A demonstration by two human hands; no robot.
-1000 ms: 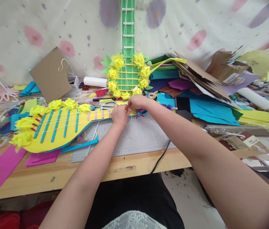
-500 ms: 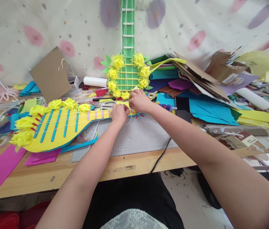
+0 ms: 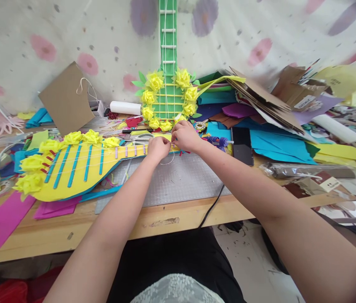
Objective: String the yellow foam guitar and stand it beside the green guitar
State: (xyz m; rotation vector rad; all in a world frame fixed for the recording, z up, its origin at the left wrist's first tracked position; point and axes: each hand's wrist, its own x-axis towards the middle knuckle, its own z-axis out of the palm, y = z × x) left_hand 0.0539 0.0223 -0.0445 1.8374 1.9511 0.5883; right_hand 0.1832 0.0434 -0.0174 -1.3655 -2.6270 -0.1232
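1. Grey mat [image 3: 184,181] up front, yellow guitar [image 3: 80,179] lying just behind, its neck at both hands.
2. Left hand [image 3: 158,150]: fingers curled nearly closed, white string [image 3: 167,163] looping below, grip hidden!
3. Right hand [image 3: 184,134] beside it, fingers bent; can't tell its hold.
4. Behind, green guitar [image 3: 169,93], upright.

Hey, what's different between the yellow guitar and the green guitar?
The yellow guitar lies down; the green guitar stands upright. Blue strips cross the yellow guitar's body, while yellow strips cross the green guitar's. Both have yellow flowers and white strings.
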